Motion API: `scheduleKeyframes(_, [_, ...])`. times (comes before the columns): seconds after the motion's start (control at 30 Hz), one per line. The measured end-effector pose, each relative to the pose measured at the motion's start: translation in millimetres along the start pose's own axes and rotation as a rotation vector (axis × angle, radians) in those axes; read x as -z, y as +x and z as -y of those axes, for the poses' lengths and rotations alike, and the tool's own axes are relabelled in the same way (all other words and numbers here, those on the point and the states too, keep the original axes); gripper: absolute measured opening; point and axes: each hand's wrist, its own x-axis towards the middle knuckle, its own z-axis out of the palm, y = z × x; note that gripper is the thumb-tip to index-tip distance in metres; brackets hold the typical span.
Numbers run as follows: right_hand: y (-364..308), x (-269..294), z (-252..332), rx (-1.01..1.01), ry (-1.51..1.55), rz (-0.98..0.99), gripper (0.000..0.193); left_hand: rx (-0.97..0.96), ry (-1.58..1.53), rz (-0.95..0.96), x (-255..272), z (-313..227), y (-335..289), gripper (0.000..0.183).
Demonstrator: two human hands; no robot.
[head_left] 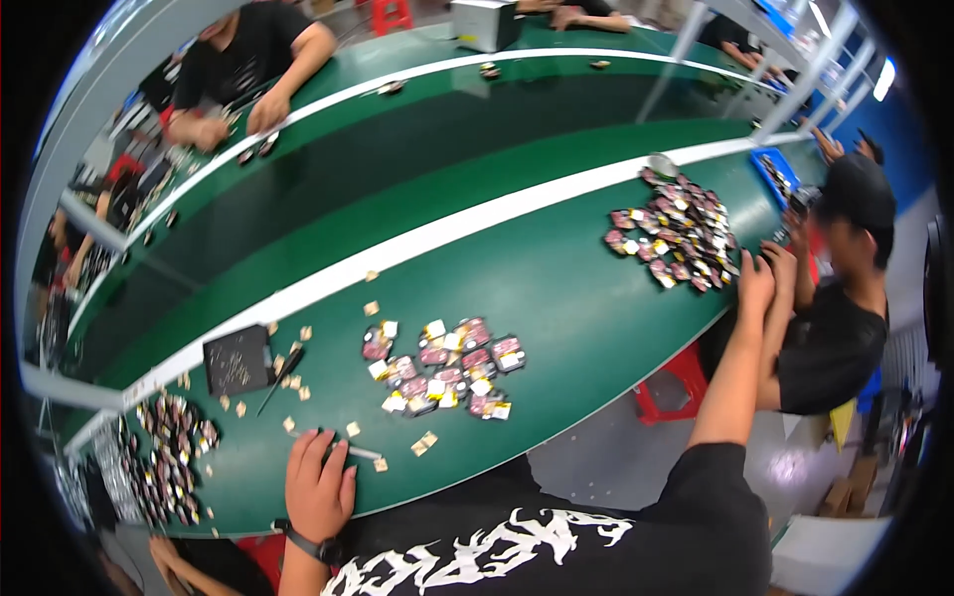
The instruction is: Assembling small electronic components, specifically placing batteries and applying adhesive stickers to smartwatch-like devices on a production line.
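Observation:
My left hand lies at the front edge of the green table, palm down with fingers stretched out. By its fingertips is a thin pale stick-like tool. Beyond it sits a loose group of small dark parts with reddish faces and white and yellow tabs; their exact kind is unclear. My right arm stretches far to the right, and my right hand is at the near edge of a larger heap of similar parts. Its fingers are small and blurred, so any grip is hidden. A co-worker's hand is right beside it.
A black tray with tiny pieces stands at left, beside a dark screwdriver-like tool and scattered small beige pieces. More parts are heaped at far left. A blue bin stands far right, a red stool below the edge.

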Motion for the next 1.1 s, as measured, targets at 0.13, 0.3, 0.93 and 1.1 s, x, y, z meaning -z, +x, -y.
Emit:
scheduleKeyframes(0.13, [-41.7, 17.1, 44.9, -0.074, 0.155, 0.190, 0.052, 0.024, -0.008, -0.037, -4.2, 2.2, 2.5, 0.034])
scheduleKeyframes(0.3, [-26.7, -10.4, 18.0, 0.056, 0.244, 0.227, 0.033, 0.018, -0.035, -0.063, -2.6, 3.7, 2.1, 0.036])
scheduleKeyframes(0.93, [-252.2, 187.8, 280.4, -0.134, 1.233, 0.703, 0.016, 0.052, -0.805, 0.081, 31.4, 16.0, 18.8, 0.051])
scheduleKeyframes(1.1, [-376.3, 237.5, 399.3, 0.148, 1.281, 1.395, 0.015, 0.421, -1.817, 0.459, 31.8, 27.0, 16.1, 0.054])
